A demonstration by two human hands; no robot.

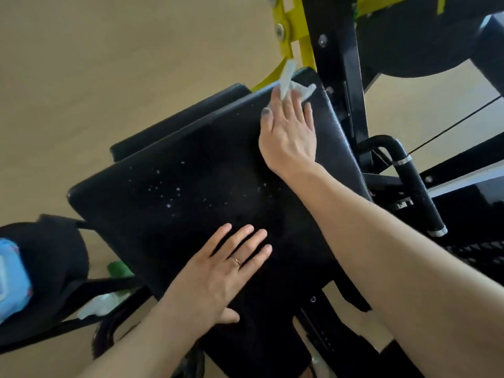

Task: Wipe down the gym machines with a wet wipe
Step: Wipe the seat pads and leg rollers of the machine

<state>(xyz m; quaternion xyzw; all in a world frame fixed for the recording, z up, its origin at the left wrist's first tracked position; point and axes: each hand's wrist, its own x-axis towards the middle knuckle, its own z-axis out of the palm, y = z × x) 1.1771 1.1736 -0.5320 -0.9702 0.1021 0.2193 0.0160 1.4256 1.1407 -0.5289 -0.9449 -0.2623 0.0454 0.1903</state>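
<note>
A black padded seat point(191, 192) of a gym machine fills the middle of the head view, speckled with small white droplets. My right hand point(289, 132) lies flat on the pad's far right corner and presses a crumpled white wet wipe point(291, 83) under its straight fingers; the wipe sticks out past the fingertips. My left hand point(218, 271) rests flat on the near part of the pad with fingers spread, holding nothing. A ring shows on one of its fingers.
The machine's black and yellow frame point(332, 50) rises behind the pad. A black curved handle point(409, 175) stands to the right. At the left lie a blue wipe packet point(12, 279) on a black pad and a crumpled white wipe point(101, 305) lower down. Beige floor point(109, 64) surrounds.
</note>
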